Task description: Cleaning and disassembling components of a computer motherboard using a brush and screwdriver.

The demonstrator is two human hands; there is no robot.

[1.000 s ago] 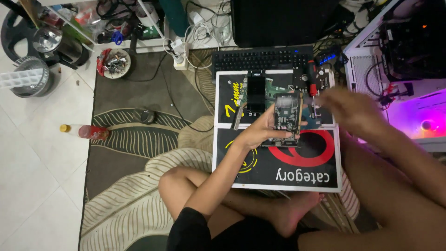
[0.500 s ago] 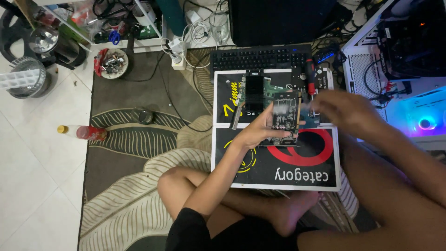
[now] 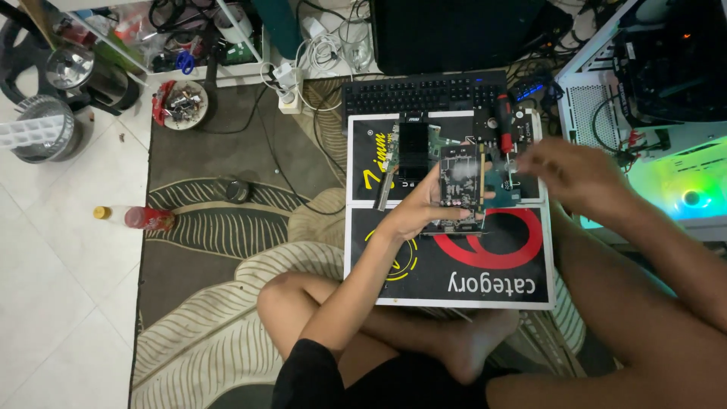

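While the person sits cross-legged on the floor, a small dark circuit board point(image 3: 460, 189) is held tilted above a black printed cardboard box point(image 3: 454, 265) that lies flat in front of the legs. The left hand point(image 3: 416, 216) pinches the board's lower left edge between thumb and fingers, palm turned up. The right hand point(image 3: 572, 176) hovers just to the right of the board, blurred; whether its fingers are spread or pressed together cannot be told, and it does not clearly touch the board. Behind the board, on the far half of the box, lie a black heat sink point(image 3: 413, 151), a green board point(image 3: 394, 148) partly under it, and a red-handled screwdriver point(image 3: 504, 129). A black keyboard point(image 3: 420, 95) lies just beyond the box, with a dark monitor point(image 3: 454, 30) behind it. To the right stands an open white computer case point(image 3: 606, 98) with green and blue lighting. On the patterned rug point(image 3: 219, 250) to the left rest a small round dark object point(image 3: 233, 189) and, on the tiles, a red bottle point(image 3: 144, 219) lying on its side.
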